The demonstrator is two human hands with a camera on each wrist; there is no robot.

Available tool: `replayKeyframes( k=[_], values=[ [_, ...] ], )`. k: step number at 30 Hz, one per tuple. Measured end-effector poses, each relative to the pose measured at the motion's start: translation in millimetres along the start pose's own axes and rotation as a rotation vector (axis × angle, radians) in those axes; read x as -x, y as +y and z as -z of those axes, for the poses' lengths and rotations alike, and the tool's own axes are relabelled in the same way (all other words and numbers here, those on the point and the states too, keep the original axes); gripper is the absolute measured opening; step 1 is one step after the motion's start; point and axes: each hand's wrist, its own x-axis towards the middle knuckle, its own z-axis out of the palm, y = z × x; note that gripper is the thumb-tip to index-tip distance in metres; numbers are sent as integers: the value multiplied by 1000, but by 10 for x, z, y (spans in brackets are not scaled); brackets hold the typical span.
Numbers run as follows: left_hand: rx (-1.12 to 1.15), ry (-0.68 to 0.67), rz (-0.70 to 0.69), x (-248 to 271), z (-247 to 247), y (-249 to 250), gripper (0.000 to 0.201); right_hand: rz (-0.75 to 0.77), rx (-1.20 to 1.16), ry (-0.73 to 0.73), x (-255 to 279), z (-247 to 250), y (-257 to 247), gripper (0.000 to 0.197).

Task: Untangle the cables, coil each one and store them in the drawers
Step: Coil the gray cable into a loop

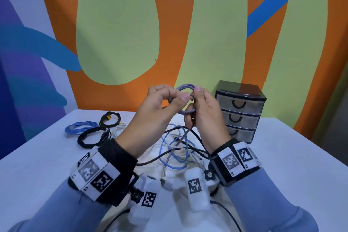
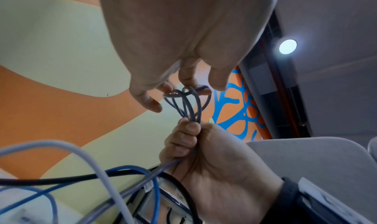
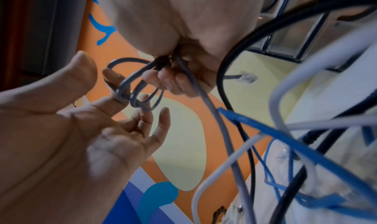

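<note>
We see both hands raised above the table (image 1: pixel 282 156), left of the drawers (image 1: pixel 240 111): the right hand (image 1: pixel 204 117) grips a grey cable (image 1: pixel 185 88) wound in loops, and the left hand (image 1: pixel 156 111) pinches the loops' far side, its other fingers loose. The cable's tail drops into the tangle (image 1: pixel 178 149) below; three coils (image 1: pixel 94 128) lie further left. The wrist tags bear only square codes, no readable writing.
</note>
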Motion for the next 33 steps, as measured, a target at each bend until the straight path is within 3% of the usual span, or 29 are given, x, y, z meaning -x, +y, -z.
replayKeyframes(
  k=[2,5,8,14,17,22,24,26,29,31,33],
  values=[
    [56,24,14,-18,15,-1,23,-23,16,14,-3,-1,8,38],
    [395,88,112,-36,42,45,12,-70,42,25,-5,11,42,36],
    [586,112,163,-33,99,99,22,-106,58,9,-1,24,43,36],
    [442,53,176,-32,124,165,31,-141,89,34,16,34,18,36],
    [431,47,177,-38,164,190,26,-145,125,33,20,32,22,36],
    [628,13,265,-31,253,178,29,-153,119,42,19,48,14,37],
    [490,-47,245,-43,289,127,38,-168,119,51,18,53,13,38],
    [165,-133,181,-45,319,87,47,-177,130,46,28,56,9,39],
    [-167,-191,129,-35,317,79,45,-155,221,23,30,74,8,40],
    [-220,-102,163,-46,303,81,39,-141,238,20,26,72,13,38],
    [-202,72,230,-103,323,26,37,-127,231,23,24,64,13,36]
  ],
)
